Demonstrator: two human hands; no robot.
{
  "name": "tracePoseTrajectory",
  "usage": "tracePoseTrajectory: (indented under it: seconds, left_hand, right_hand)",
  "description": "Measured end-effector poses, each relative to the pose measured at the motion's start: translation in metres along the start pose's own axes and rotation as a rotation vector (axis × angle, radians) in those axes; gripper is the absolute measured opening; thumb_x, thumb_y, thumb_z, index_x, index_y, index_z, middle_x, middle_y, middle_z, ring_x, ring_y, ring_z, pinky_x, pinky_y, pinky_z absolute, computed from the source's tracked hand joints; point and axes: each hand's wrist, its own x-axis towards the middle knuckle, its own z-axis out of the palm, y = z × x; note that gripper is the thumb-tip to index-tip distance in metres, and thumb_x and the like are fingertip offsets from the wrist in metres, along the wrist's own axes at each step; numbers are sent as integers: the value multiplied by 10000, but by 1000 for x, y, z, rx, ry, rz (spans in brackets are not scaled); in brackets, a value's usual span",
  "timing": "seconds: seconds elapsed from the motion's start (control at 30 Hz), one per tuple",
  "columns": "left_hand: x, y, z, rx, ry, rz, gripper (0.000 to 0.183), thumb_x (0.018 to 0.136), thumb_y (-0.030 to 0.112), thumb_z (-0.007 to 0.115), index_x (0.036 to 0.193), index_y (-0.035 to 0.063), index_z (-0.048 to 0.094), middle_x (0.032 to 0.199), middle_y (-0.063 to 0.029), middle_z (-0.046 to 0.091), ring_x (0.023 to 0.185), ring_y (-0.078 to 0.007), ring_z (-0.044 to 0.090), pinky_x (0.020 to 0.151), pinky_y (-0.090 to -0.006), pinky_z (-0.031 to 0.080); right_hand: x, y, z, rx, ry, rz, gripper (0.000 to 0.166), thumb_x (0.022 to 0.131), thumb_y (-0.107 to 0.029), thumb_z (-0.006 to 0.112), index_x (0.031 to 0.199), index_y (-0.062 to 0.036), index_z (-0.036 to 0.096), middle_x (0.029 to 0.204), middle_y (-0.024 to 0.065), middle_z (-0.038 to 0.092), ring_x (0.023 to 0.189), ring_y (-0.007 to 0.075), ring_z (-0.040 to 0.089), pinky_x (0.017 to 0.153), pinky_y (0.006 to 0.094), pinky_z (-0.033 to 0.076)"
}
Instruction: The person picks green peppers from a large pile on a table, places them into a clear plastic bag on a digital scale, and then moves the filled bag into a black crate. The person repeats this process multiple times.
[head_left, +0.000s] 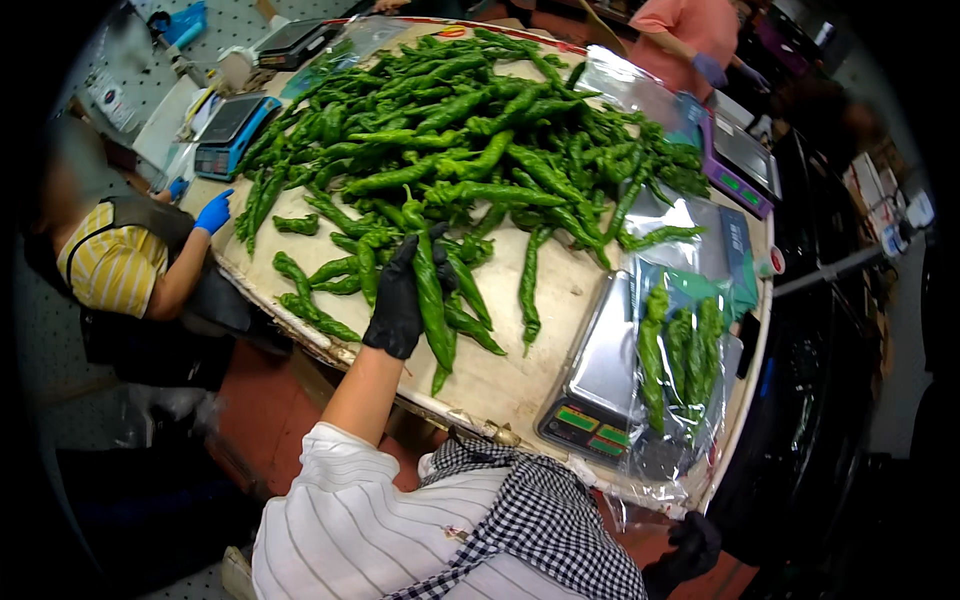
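In a black glove, my left hand (397, 300) grips a long green pepper (430, 292) at the near side of a large heap of green peppers (450, 112). My right hand (694, 541), also black-gloved, is low at the right, just past the table's near edge and beside the mouth of a clear plastic bag; whether it touches the bag or holds anything is not clear. Several green peppers (701, 345) lie inside that bag, which rests partly over a digital scale (600, 375) with a steel plate. A single pepper (529, 289) lies between the heap and the scale.
A blue scale (225, 131) and a black scale (292, 41) stand at the far left, a purple scale (739, 165) at the right. More plastic bags (675, 217) lie above my scale. One person in blue gloves (215, 212) is at the left; another in purple gloves (709, 70) stands beyond the table.
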Motion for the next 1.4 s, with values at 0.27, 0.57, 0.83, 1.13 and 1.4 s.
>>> tracePoseTrajectory:
  seconds: [0.27,0.57,0.83,1.13,1.4]
  left_hand:
    - [-6,-135,102,-385,-141,-221,361,973,220,501,1235,-28,475,970,-90,575,862,-229,562,824,-373,501]
    - [-46,-180,140,-316,-138,-461,450,898,7,421,1347,-20,406,1345,-184,477,1267,-295,449,1085,-502,326]
    - [-72,-200,150,226,-228,-372,529,927,85,567,1392,107,317,1293,-86,485,1190,-239,493,999,-454,441]
    - [-96,-244,164,657,-327,-395,469,897,86,631,1314,67,418,1106,-39,587,1033,-166,575,869,-315,494]
    - [-119,-254,148,1822,-1105,520,877,658,240,826,1390,72,373,1227,-155,495,1050,-295,492,879,-400,414]
  right_hand:
    - [70,-76,133,-237,-598,-599,516,799,-55,661,1295,-115,533,1137,104,620,997,277,600,836,358,491]
    - [75,-46,129,526,-258,-76,412,808,5,696,1203,-5,582,1203,110,624,1002,140,623,870,268,505]
    - [64,-22,99,618,-153,146,363,801,-41,724,1141,-3,603,1057,106,666,893,126,638,740,244,539]
    - [35,-31,49,-926,-63,-468,622,796,-267,725,1354,-166,470,1124,74,584,1039,201,542,880,364,419]
    - [-29,17,-40,641,-351,615,534,922,-173,561,1397,-14,375,891,54,613,727,124,541,693,257,454]
